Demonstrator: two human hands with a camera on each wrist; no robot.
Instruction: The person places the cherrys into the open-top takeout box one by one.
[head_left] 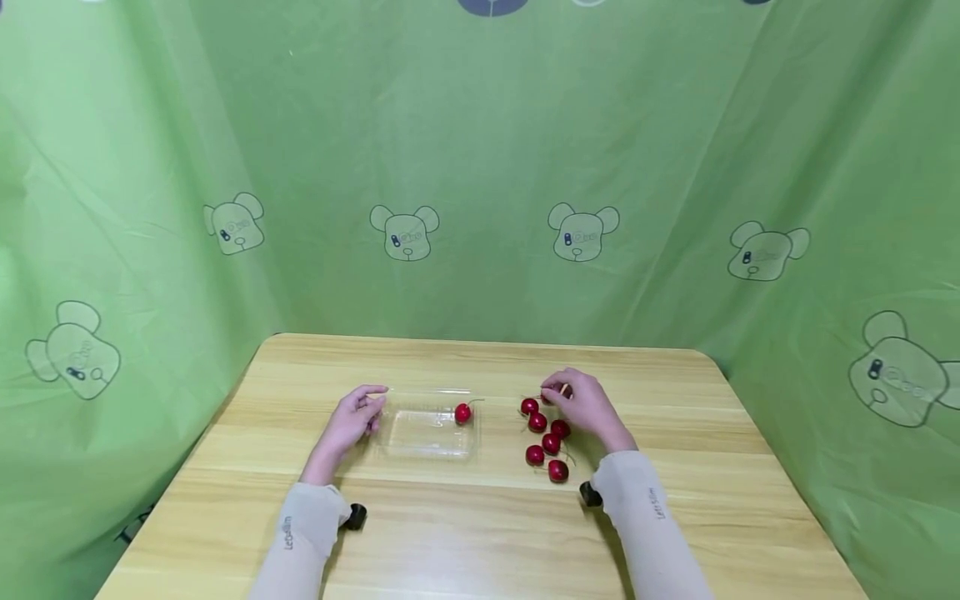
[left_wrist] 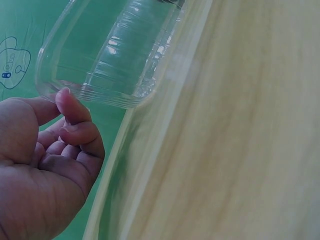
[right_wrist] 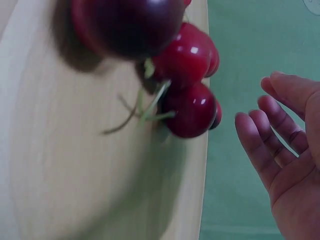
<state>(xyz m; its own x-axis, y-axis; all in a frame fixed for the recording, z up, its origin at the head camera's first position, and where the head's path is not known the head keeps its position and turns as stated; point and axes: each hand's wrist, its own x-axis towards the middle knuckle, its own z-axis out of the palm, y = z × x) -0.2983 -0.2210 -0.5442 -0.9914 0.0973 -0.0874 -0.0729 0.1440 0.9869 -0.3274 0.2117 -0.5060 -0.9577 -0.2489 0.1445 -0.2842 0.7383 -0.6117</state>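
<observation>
A clear plastic container (head_left: 427, 454) rests on the table, with one red cherry (head_left: 462, 413) at its right side. My left hand (head_left: 354, 421) pinches the container's left end; in the left wrist view the thumb and a finger (left_wrist: 73, 107) meet at the clear rim (left_wrist: 45, 92). To the right, several dark red cherries (head_left: 551, 443) with stems lie in a loose group. Over the far end of this group is my right hand (head_left: 588, 407), its fingertips close to a partly covered cherry. In the right wrist view its fingers (right_wrist: 250, 132) are spread apart with nothing between them, beside the cherries (right_wrist: 190, 110).
The wooden table (head_left: 450, 533) has rounded far corners. A green curtain (head_left: 480, 167) printed with bear faces hangs behind it and along both sides. Dark wrist devices (head_left: 590, 494) show below the sleeves.
</observation>
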